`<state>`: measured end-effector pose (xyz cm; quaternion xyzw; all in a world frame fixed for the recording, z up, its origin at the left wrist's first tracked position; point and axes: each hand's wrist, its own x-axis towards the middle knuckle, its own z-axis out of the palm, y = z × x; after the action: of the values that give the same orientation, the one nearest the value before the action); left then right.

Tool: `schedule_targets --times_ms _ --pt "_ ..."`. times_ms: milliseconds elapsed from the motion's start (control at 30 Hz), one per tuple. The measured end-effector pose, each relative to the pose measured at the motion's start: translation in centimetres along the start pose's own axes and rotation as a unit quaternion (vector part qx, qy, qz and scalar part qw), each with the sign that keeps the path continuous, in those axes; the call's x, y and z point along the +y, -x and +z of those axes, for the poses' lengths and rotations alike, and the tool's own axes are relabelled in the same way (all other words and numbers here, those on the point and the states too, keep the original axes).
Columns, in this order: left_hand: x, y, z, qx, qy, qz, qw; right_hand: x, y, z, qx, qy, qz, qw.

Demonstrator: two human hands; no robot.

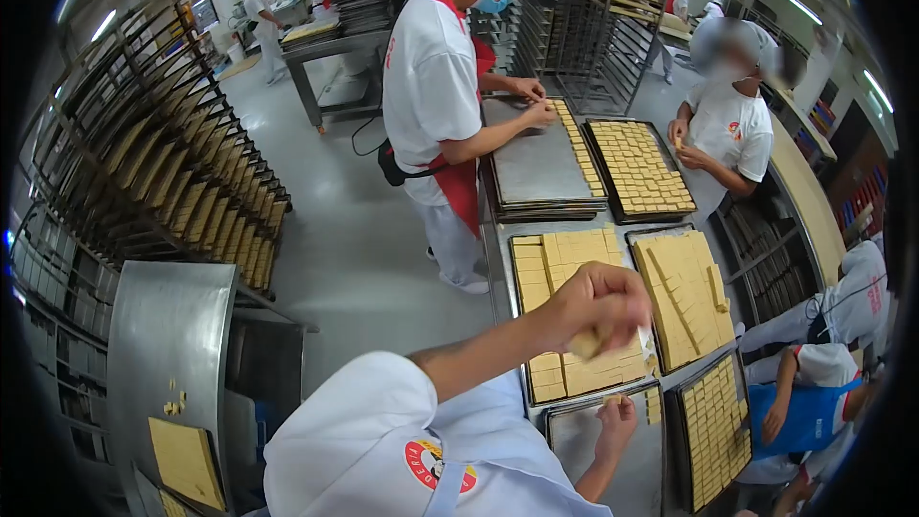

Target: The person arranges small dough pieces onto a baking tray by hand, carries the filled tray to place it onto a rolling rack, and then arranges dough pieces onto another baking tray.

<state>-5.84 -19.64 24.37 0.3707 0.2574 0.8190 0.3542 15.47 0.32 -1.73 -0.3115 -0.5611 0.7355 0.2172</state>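
Observation:
My left hand point(609, 302), a little blurred, is raised over a tray of yellow dough cut into blocks point(565, 263). Its fingers are curled round a small dough piece point(585, 344). Lower down, my right hand point(618, 416) is closed in a pinch with a bit of yellow dough point(610, 402) at its fingertips. It hovers over a metal baking tray point(593, 440), where a few dough pieces point(653, 406) stand along the far right edge.
To the right lie a tray of sliced dough point(680, 297) and trays of small pieces point(713, 431), point(641, 168). Co-workers point(431, 86) stand around the table. Behind on the left are a loaded rack point(182, 163) and a steel table point(172, 325) with a dough slab point(185, 460).

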Motion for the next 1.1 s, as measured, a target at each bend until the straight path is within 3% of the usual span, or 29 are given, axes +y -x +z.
schedule_targets --times_ms 33,100,167,233,467,700,833,1100 --pt "-2.8 -0.2 -2.3 0.091 0.048 -0.103 0.989 0.0 0.1 -0.2 0.006 0.001 -0.004 1.000" --pt "-12.0 1.7 -8.0 0.253 0.083 -0.189 0.945 0.2 0.3 -0.8 0.022 -0.005 -0.011 1.000" --pt "-18.8 6.0 -12.6 0.319 0.149 -0.332 0.875 0.6 0.4 -1.5 0.038 -0.014 -0.015 0.999" --pt "-20.7 9.0 -12.7 0.356 0.195 -0.402 0.821 0.1 1.2 -1.5 0.057 -0.009 0.001 0.998" --pt "-22.6 11.4 -10.2 0.325 0.208 -0.427 0.818 0.3 2.5 -1.8 0.081 -0.014 0.004 0.997" --pt "-22.8 10.4 -9.1 0.261 -0.043 -0.410 0.873 0.7 2.7 -1.3 0.110 -0.060 0.026 0.992" --pt "-23.4 11.0 -10.4 0.239 -0.073 -0.434 0.866 1.1 3.1 -1.4 0.088 -0.086 0.029 0.992" --pt "-22.9 11.4 -9.4 0.204 0.002 -0.445 0.872 2.5 4.4 -1.5 0.096 -0.101 0.039 0.989"
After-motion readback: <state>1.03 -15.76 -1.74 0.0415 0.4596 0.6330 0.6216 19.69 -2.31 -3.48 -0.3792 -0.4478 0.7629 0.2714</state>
